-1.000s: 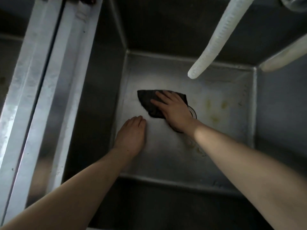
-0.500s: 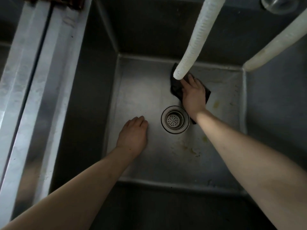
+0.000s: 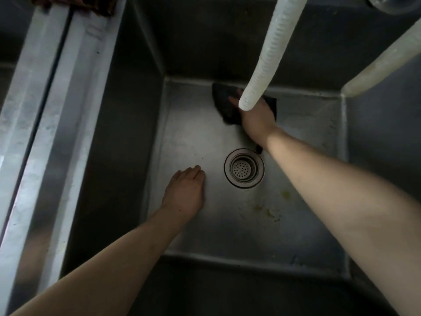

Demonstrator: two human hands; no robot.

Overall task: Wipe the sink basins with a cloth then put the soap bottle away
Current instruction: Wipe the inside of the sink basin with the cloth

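My right hand (image 3: pixel 256 120) presses the dark cloth (image 3: pixel 225 103) flat against the basin (image 3: pixel 205 137) floor, up by the far edge; a white hose (image 3: pixel 266 58) hangs in front of the fingers, so I cannot tell whether they lie straight or curl into the cloth. The cloth spreads out to both sides of the hand, its far edge touching the seam where the floor meets the far wall. My left hand (image 3: pixel 185 190) rests palm down on the floor near the left wall, fingers straight and together, gripping nothing. Between the two hands sits the round drain (image 3: pixel 244 168), its strainer basket in place. Yellowish stains (image 3: pixel 268 208) mark the floor toward the near right corner. A second hose (image 3: pixel 382 65) crosses above the far right corner. The steel divider (image 3: pixel 45 110) runs along the basin's left edge. I see no soap bottle from here.
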